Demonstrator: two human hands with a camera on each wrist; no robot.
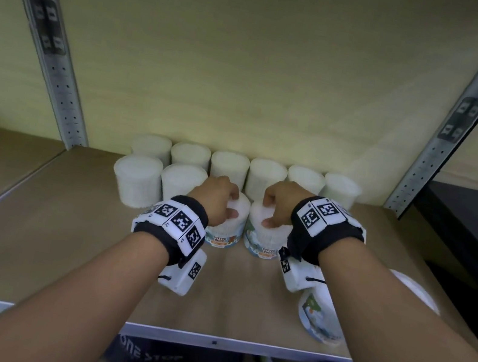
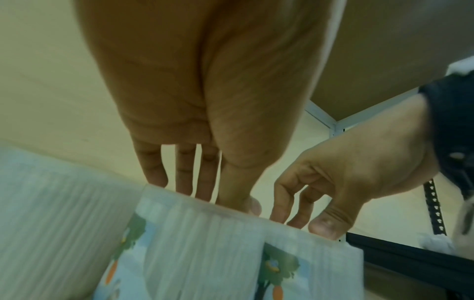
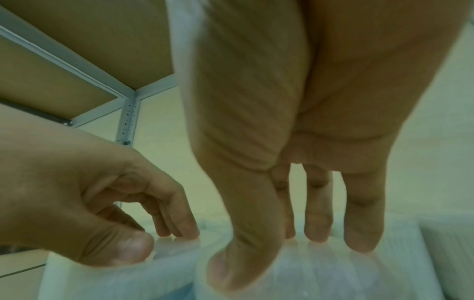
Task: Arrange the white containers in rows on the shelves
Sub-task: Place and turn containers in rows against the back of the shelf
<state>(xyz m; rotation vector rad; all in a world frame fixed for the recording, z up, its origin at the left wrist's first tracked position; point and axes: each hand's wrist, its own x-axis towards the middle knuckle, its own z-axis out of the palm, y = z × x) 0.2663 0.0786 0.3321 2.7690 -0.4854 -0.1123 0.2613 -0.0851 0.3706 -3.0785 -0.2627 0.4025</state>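
Two white cotton-bud containers stand side by side mid-shelf. My left hand (image 1: 229,203) grips the left container (image 1: 227,233) from above by its lid; my right hand (image 1: 268,213) grips the right container (image 1: 265,243) the same way. In the left wrist view the left hand's fingertips (image 2: 205,192) reach over the lid of its container (image 2: 205,253). In the right wrist view the right thumb and fingers (image 3: 318,229) straddle the lid of its container (image 3: 320,274). Behind stands a back row (image 1: 267,176) of several containers. Two more (image 1: 160,183) stand in front of it at the left.
Another container (image 1: 318,319) lies on its side near the shelf's front right, under my right forearm, with a white object (image 1: 416,292) beyond it. Perforated metal uprights (image 1: 59,69) (image 1: 449,138) flank the shelf board (image 1: 47,227). A dark surface (image 1: 476,238) is at the right.
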